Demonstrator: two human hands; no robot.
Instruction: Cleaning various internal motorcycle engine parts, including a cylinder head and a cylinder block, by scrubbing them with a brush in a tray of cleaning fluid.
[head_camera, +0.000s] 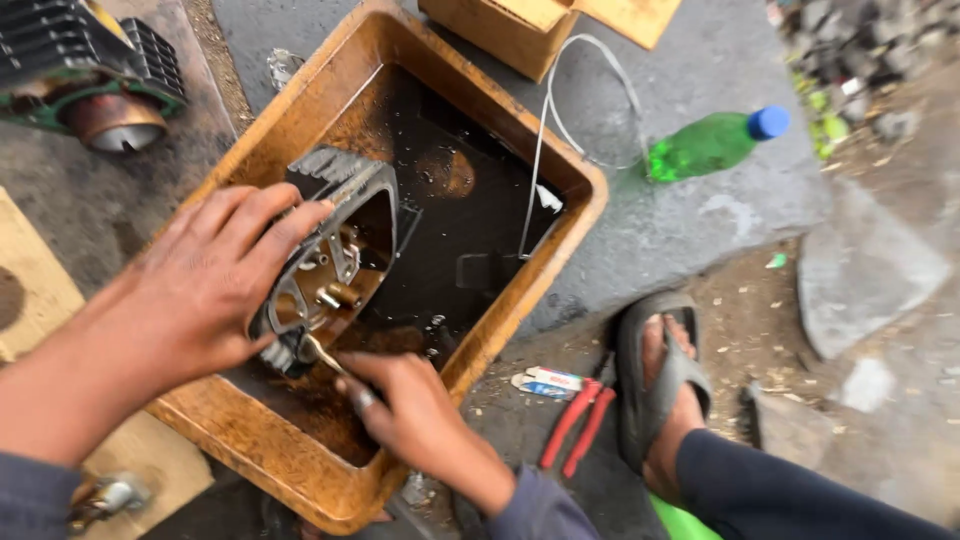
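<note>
Grey concrete floor (680, 230) lay under a grimy tan tub (300, 110) at centre frame.
Left hand (205, 285) closed its grip over a finned metal engine part (335, 250) held inside the tub; right hand (410, 410), lower centre, pinched a small metal tool (322, 352) against it. A green bottle (712, 143) lay upper right, red pliers (575, 425) beside a sandalled foot (665, 385).
</note>
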